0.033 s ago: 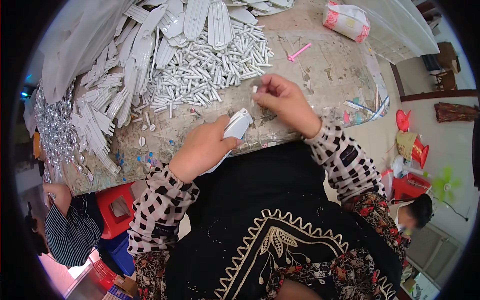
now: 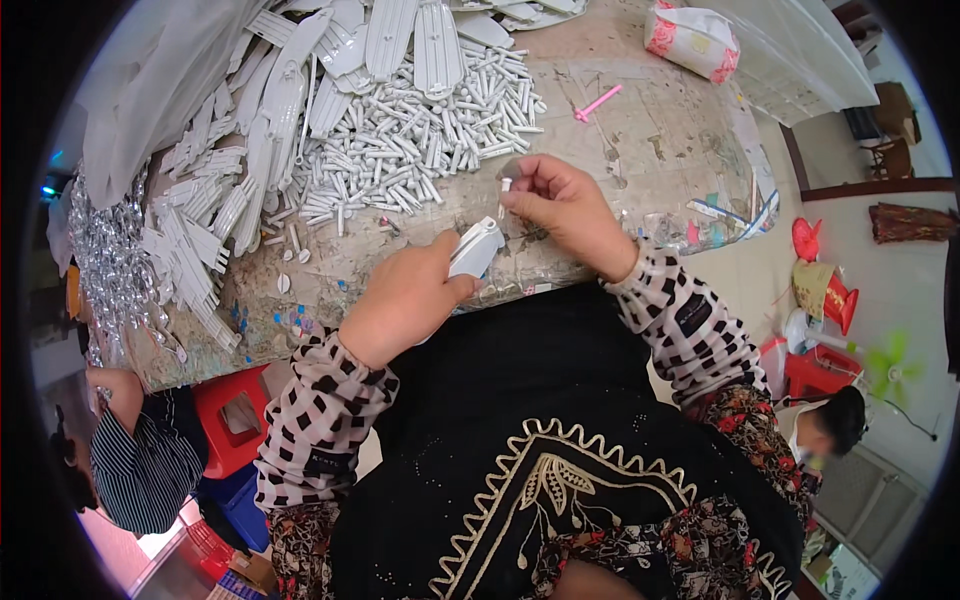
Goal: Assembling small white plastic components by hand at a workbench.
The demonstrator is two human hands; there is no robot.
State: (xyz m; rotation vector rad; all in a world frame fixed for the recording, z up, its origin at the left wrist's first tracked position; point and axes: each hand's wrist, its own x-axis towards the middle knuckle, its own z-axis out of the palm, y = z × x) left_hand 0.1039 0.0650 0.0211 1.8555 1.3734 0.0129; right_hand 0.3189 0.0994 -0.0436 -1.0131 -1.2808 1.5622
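Note:
My left hand point(image 2: 400, 300) is closed around a white plastic piece point(image 2: 480, 248) with a rounded end. That end, with a small round hole, sticks out past the thumb, and the rest is mostly hidden under the palm. To its upper right, my right hand point(image 2: 570, 208) pinches a small white peg point(image 2: 506, 185) between thumb and fingertips. The peg is just above the tip of the piece and apart from it. Beyond both hands lies a heap of similar white pegs point(image 2: 420, 140).
Long white plastic slats point(image 2: 265, 160) are piled at the far left, beside silvery strands point(image 2: 110, 260). A pink stick point(image 2: 600, 103) and a tissue pack point(image 2: 692, 42) lie on the worn table point(image 2: 600, 150). Another person point(image 2: 150, 460) sits at the lower left, near a red stool point(image 2: 235, 410).
My right hand has shifted slightly left and down, and the peg shows more clearly at its fingertips. In my left hand the white piece has turned a little.

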